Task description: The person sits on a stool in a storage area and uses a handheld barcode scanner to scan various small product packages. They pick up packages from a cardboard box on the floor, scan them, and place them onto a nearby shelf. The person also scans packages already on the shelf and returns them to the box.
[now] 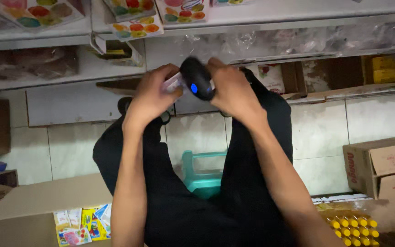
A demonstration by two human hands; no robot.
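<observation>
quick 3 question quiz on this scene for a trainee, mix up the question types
1. True or false: the right hand grips a dark handheld device with a blue light.
2. What does the left hand hold? A) a small pale packet B) a yellow bottle C) nothing
3. What colour is the plastic stool between the person's legs?

Key
1. True
2. A
3. Teal green
</observation>
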